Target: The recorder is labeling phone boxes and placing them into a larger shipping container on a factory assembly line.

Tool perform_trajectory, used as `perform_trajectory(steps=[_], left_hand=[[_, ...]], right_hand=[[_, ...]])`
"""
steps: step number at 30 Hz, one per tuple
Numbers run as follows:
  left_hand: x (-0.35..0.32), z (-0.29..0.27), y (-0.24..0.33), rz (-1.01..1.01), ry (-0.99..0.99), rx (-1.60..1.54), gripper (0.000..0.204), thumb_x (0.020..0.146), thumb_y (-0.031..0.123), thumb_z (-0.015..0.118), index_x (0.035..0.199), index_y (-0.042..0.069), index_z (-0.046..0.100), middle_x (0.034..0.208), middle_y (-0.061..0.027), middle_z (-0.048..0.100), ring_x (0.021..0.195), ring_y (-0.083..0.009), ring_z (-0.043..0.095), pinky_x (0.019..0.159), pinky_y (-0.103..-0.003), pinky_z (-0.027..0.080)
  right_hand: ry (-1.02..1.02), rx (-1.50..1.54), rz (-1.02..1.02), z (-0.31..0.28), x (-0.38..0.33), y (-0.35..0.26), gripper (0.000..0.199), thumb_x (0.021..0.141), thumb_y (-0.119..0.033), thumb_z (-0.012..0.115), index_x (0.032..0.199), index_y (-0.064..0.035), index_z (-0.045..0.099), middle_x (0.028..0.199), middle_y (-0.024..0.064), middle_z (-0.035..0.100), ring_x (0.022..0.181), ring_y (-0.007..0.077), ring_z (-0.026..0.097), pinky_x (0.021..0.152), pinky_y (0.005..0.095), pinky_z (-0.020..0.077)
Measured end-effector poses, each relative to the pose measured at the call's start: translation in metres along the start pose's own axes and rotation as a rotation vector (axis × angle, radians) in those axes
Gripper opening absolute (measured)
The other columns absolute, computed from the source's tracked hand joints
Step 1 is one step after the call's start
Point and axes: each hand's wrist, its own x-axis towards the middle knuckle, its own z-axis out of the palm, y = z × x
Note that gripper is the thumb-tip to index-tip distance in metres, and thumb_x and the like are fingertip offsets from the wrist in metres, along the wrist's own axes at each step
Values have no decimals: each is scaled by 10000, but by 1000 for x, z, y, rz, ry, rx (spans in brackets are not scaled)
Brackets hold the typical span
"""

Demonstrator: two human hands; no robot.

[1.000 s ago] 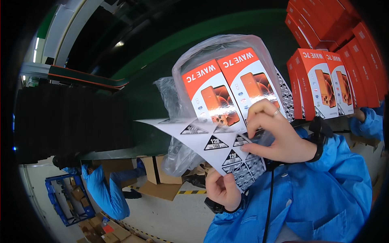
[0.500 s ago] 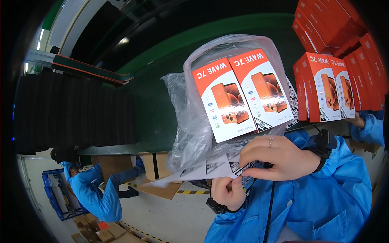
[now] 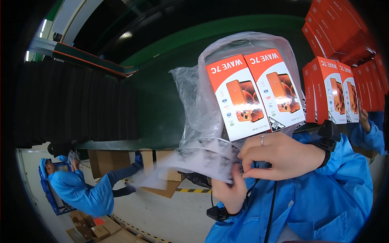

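Okay, green table [image 3: 158, 121]: clear plastic [image 3: 187, 107] on it, near edge hidden by the sheet.
Red box stack [image 3: 338, 28]: far right, cut off by the dark lens rim.
Left box [image 3: 231, 83]: face up, plastic around it; can't tell if inside. Lower-left corner looks bare.
Right box [image 3: 270, 67]: face up just beside it.
Label sheet [image 3: 202, 162]: hangs below the boxes, trailing left; blur eats print and free end. I'd keep it taut.
Right hand [image 3: 285, 158]: thumb and forefinger close; can't tell if they pinch a label. I'd lift by one edge, adhesive off skin.
Left hand [image 3: 231, 192]: seems to pinch the sheet's right end; thumb smeared.
Triangular label [image 3: 277, 124]: right box's lower-left corner; my alignment reference.
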Motion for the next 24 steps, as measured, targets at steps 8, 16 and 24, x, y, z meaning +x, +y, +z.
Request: perform_trajectory(steps=[8,16,24], left_hand=[[14,-3,-18,-203,400,-207,286,801,27,608,1026,-114,500,892,-173,620,746,-186,611,633,-277,483],[17,-1,-17,-231,344,-212,297,806,46,608,1038,-109,505,899,-168,622,753,-189,610,654,-273,477],[14,1,-21,-230,346,-232,324,814,43,596,1068,-123,484,919,-188,612,755,-198,613,647,-269,479]], right_hand=[[-19,-90,396,-13,42,38,119,757,-108,645,730,1,603,626,63,567,551,148,556,534,265,444],[0,-154,292,-8,43,42,97,746,-92,646,727,-6,604,617,75,547,521,185,526,505,298,411],[68,-183,202,-3,39,46,86,738,-78,640,704,-13,595,606,79,535,537,209,534,516,316,418]])
